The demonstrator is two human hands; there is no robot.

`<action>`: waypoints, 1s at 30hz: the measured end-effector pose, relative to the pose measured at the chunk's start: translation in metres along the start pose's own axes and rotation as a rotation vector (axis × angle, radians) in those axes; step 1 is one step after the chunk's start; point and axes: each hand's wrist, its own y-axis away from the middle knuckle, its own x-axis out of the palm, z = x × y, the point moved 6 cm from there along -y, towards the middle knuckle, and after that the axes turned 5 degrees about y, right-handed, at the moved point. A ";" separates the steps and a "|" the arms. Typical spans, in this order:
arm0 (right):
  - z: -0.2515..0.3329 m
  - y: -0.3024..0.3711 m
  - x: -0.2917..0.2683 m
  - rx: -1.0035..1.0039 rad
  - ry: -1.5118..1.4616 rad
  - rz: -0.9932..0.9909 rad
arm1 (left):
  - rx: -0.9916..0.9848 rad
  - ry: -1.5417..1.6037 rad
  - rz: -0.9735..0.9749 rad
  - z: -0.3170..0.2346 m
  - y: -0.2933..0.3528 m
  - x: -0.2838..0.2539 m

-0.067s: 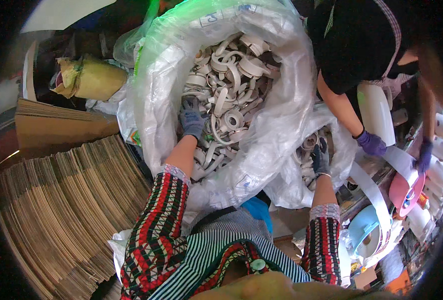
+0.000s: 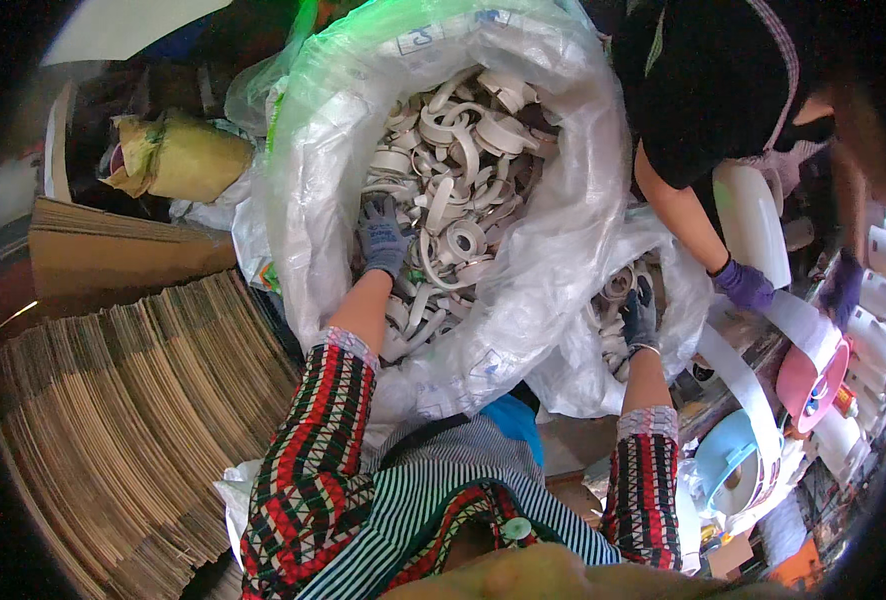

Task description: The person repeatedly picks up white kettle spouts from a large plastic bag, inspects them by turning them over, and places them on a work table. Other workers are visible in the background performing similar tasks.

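Down close, a striped apron point(image 2: 423, 480) and two red, black and white patterned sleeves point(image 2: 313, 440), arms stretched well apart. Out on the right, the right hand point(image 2: 642, 318), gloved with dark fingers, reaches into the mouth of the smaller bag point(image 2: 573, 375), clear plastic, with more pale pieces inside; whether those fingers pinch anything, one cannot tell. Over to the left hand point(image 2: 382, 238), in a grey-purple glove, back upward, fingers laid forward at the left edge of the heap; its grip can't be made out either. And here's the heap: plastic parts point(image 2: 463, 240), off-white, jumbled inside the big bag point(image 2: 313, 200), some curved like hooks, some round as rings with a hole in the middle, others short, thick and cup-like. The big bag's clear, crinkled rim folds outward all around. Left of it, a tight stack of cardboard point(image 2: 143, 410); farther up, a yellowish wrapped bundle point(image 2: 198, 158). Far right, a co-worker point(image 2: 713, 90) in purple gloves point(image 2: 746, 286) by a white strip point(image 2: 748, 385).
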 end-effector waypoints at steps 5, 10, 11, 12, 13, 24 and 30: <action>-0.018 -0.011 -0.012 -0.016 0.031 -0.163 | 0.114 0.195 -0.067 0.013 0.015 0.027; -0.056 -0.016 0.013 -0.151 -0.639 -0.153 | 0.138 0.183 -0.093 -0.018 0.043 -0.017; -0.063 -0.015 0.013 -0.175 -0.544 -0.168 | 0.160 0.202 -0.116 -0.020 0.046 -0.027; -0.070 -0.016 0.009 -0.200 -0.448 -0.194 | 0.185 0.222 -0.139 -0.025 0.049 -0.035; -0.092 -0.014 0.003 -0.033 -0.325 -0.272 | 0.210 0.232 -0.165 -0.027 0.050 -0.047; 0.240 0.197 -0.002 -0.512 -0.145 -0.186 | 0.413 0.732 -0.289 -0.083 0.144 -0.216; 0.308 0.278 -0.041 -0.479 -0.247 0.021 | 0.759 1.089 0.263 -0.184 0.202 -0.236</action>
